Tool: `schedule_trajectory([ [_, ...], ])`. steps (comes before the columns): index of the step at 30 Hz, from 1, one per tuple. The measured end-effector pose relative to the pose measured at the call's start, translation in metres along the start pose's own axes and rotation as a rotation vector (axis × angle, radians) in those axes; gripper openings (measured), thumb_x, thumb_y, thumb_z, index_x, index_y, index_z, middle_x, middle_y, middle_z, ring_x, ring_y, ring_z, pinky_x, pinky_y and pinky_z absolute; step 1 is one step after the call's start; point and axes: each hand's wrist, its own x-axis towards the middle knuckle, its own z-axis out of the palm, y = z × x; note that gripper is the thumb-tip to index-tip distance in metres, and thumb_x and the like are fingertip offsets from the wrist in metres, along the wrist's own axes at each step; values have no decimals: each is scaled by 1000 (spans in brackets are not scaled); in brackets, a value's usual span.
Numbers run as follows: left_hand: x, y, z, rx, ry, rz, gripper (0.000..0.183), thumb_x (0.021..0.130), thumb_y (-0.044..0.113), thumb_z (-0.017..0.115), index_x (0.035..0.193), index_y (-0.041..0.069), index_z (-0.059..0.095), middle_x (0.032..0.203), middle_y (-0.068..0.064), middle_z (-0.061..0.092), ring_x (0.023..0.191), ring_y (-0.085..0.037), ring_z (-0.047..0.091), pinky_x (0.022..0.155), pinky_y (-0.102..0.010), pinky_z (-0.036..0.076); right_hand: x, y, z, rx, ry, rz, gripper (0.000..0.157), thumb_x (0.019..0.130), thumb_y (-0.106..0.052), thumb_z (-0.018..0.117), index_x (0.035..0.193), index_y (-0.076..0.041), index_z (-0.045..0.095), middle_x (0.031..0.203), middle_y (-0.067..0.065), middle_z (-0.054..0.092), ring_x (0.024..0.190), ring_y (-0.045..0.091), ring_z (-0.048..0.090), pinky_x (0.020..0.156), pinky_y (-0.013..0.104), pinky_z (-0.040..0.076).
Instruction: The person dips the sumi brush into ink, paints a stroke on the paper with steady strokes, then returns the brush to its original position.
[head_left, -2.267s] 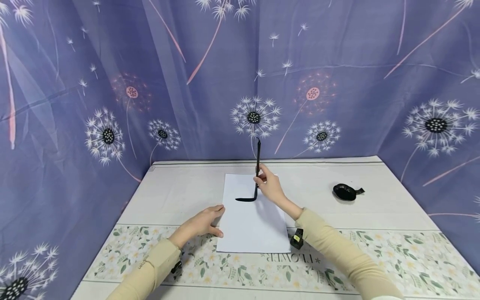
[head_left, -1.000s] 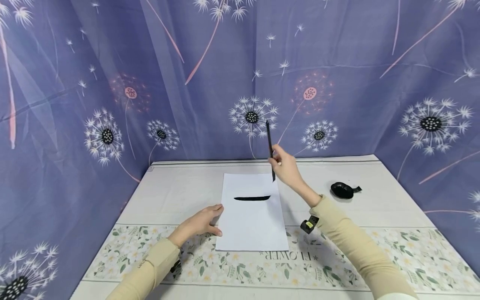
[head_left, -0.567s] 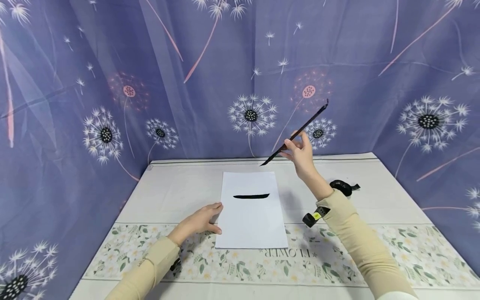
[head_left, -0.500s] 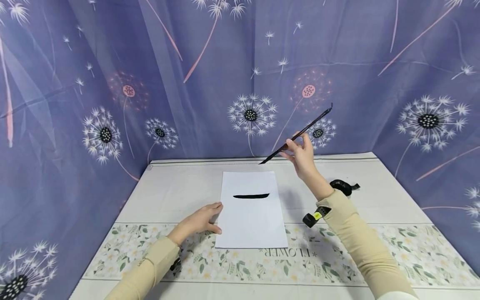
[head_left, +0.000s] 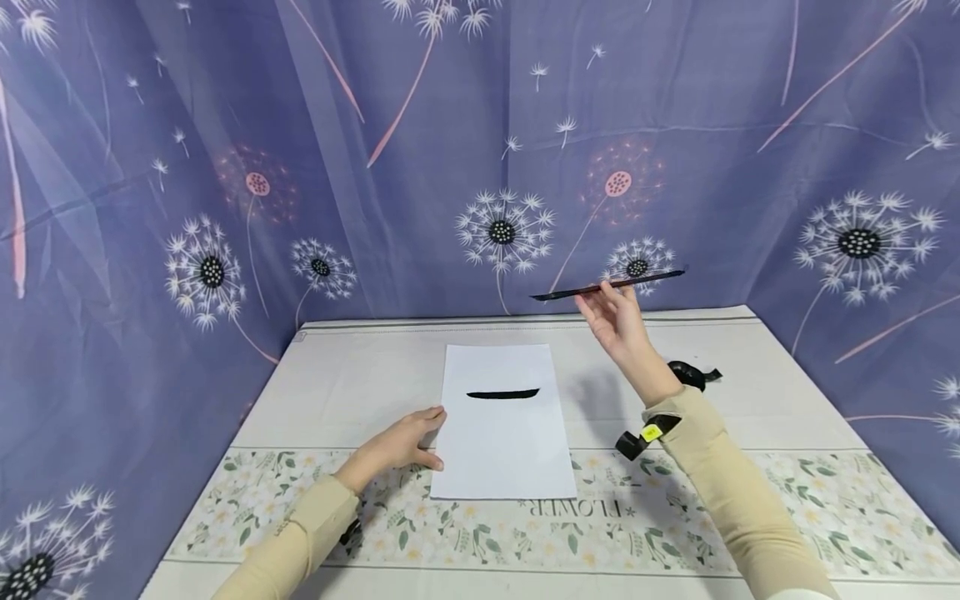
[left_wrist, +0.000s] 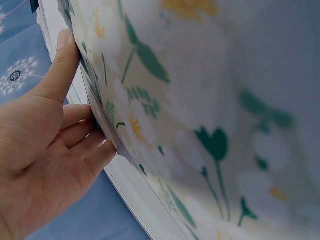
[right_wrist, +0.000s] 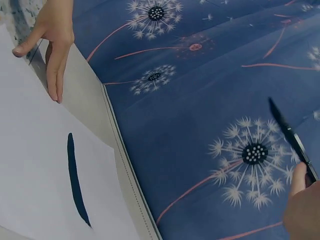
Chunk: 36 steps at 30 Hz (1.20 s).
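Note:
My right hand (head_left: 618, 325) pinches an ink brush (head_left: 656, 278) by the middle of its handle, in the air beyond the paper's top right corner. The brush lies almost level, its dark tip pointing left. In the right wrist view the brush tip (right_wrist: 275, 111) shows against the curtain. A white sheet of paper (head_left: 501, 454) lies flat on the table, with one thick black horizontal stroke (head_left: 502, 394) across its upper half. At the sheet's left edge rests my left hand (head_left: 397, 444), thumb and fingers spread. In the left wrist view its fingers (left_wrist: 75, 132) lie on the table surface.
A small black dish (head_left: 686, 375) with a short handle stands to the right, partly hidden by my right wrist. The white table cover (head_left: 360, 358) has a flowered band across its front. A blue dandelion curtain (head_left: 420, 233) closes off the back and sides.
The brush has lifted off the paper after its stroke ran further right. My right hand moved up and right, tipping the brush from upright to nearly level. The left hand has stayed put.

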Motion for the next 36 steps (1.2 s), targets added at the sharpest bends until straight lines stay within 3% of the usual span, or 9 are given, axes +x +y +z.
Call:
schedule_trajectory([
  [4,1,-1,0,6,2,-1,96,75,39,77,147,-6,33,156,-23,29,143,-38,31,117,-47,32,-2,-8,-9,78,-49,-60,20,97,-4,55,101,-17,41,99,7,52,96,19,58,110,36,44],
  [9,2,-1,0,4,2,4,96,75,39,77,147,-6,33,156,-23,29,143,-38,31,117,-47,32,-8,-22,-20,61,-156,-196,23,95,0,57,104,-17,44,95,10,55,91,23,63,95,39,56],
  [17,0,-2,0,4,4,3,96,75,39,77,147,-6,33,156,-23,29,143,-38,31,117,-47,32,-16,-42,-39,-110,-348,-400,20,97,8,47,109,-8,45,100,18,62,94,28,68,98,44,53],
  [25,0,-2,-1,-10,-10,16,95,77,37,77,147,-6,31,156,-23,28,144,-39,29,117,-48,31,-23,-61,-53,-227,-544,-478,18,94,20,37,105,9,48,106,26,65,104,33,66,100,46,49],
  [28,0,-1,-1,-12,-8,18,94,77,37,77,147,-7,31,156,-24,28,144,-39,29,117,-49,31,-27,-66,-55,-346,-544,-540,17,93,21,40,103,11,50,106,23,66,105,30,66,99,43,50],
  [34,0,-1,-1,-18,-5,16,94,77,37,77,147,-7,32,156,-24,28,143,-39,30,117,-49,32,-38,-74,-59,-800,-447,-786,8,89,19,52,97,21,51,104,16,67,99,21,69,89,28,58],
  [36,0,-1,-1,-15,-5,10,94,77,37,77,147,-6,32,156,-23,28,144,-39,29,117,-49,31,-41,-77,-61,-882,-436,-846,9,87,20,54,95,24,52,104,15,67,99,20,68,87,24,58],
])
